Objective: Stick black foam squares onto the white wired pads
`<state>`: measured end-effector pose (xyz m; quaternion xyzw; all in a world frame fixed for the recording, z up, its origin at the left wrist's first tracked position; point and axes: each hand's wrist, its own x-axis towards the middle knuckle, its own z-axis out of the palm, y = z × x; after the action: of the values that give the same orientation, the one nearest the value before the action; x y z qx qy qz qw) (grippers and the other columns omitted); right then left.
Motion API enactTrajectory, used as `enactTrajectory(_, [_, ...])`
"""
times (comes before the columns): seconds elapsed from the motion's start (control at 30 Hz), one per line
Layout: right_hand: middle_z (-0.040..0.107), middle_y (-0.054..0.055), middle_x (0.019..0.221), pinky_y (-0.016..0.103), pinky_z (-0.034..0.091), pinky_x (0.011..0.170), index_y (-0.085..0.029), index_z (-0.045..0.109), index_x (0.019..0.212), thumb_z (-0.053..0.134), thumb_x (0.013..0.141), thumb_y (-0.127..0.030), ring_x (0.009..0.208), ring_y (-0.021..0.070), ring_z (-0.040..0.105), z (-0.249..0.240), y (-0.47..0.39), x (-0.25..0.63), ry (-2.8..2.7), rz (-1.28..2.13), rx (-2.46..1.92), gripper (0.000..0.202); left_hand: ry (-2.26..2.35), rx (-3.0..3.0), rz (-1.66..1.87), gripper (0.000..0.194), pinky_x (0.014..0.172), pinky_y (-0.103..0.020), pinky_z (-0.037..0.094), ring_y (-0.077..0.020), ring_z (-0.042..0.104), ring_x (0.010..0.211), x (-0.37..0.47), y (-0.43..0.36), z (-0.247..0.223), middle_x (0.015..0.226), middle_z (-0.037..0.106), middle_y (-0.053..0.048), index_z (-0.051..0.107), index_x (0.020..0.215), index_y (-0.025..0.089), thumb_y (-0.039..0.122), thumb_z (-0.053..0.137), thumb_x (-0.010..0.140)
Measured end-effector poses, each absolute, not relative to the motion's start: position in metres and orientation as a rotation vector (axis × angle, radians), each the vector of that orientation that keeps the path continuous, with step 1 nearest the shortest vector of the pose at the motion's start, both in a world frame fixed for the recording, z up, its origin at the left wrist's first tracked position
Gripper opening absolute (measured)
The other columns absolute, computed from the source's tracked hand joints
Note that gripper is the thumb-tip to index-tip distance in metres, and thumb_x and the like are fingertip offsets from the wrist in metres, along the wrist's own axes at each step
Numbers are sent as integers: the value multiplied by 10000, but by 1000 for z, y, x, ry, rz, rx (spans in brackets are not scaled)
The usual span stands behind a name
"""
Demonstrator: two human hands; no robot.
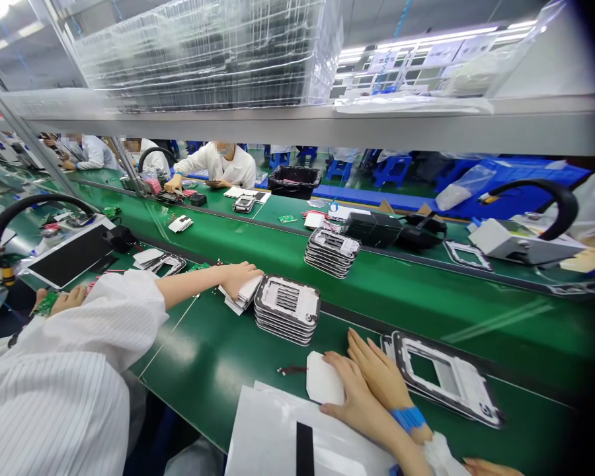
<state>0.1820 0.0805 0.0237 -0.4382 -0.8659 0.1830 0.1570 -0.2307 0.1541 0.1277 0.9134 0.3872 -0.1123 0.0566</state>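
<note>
Head view shows my hands low on the green worktop (218, 357). My left hand (350, 396) lies flat, fingers open, on a small white pad (322, 380) with rounded corners, thin and plain. My right hand (379, 373) rests open just behind it, touching nothing else, beside a grey frame (451, 383). A co-worker's hand (238, 277) presses white sheets by a stack of frames (287, 307).

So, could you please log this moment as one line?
left hand on white pad | right hand beside frame | green bench
</note>
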Motion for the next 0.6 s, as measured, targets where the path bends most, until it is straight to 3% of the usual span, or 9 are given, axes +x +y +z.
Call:
enactTrajectory(0.13, [618, 36, 1311, 444, 451, 1046, -336, 717, 1043, 518, 809, -242, 1332, 306, 452, 16, 112, 183, -2640, 457, -1067, 321, 1200, 2766, -374, 1021, 907, -426, 406, -366, 538, 1028, -230, 154, 129, 1221, 546, -196, 339, 1349, 125, 360, 785, 461])
enactTrajectory(0.3, [651, 37, 1247, 361, 538, 950, -308, 727, 988, 487, 865, -182, 1225, 247, 565, 2, 136, 172, -2779, 398, -876, 298, 1215, 2789, -384, 986, 867, -413, 412, -364, 536, 997, -229, 151, 130, 1162, 560, -183, 364, 1321, 132, 370, 777, 458])
enactTrajectory(0.47, [638, 81, 1215, 418, 532, 907, -173, 658, 1064, 579, 938, -234, 1092, 219, 620, -8, 154, 160, -2860, 379, -742, 160, 1283, 2813, -341, 970, 860, -406, 402, -356, 522, 982, -232, 145, 127, 1143, 547, -180, 376, 1319, 133, 368, 769, 464])
enactTrajectory(0.6, [615, 84, 1212, 421, 531, 888, -181, 615, 1155, 581, 947, -302, 1040, 212, 622, -9, 155, 151, -2787, 360, -807, 243, 1344, 2828, -287, 1025, 835, -410, 401, -357, 511, 952, -236, 139, 127, 1113, 530, -189, 362, 1349, 111, 378, 778, 452])
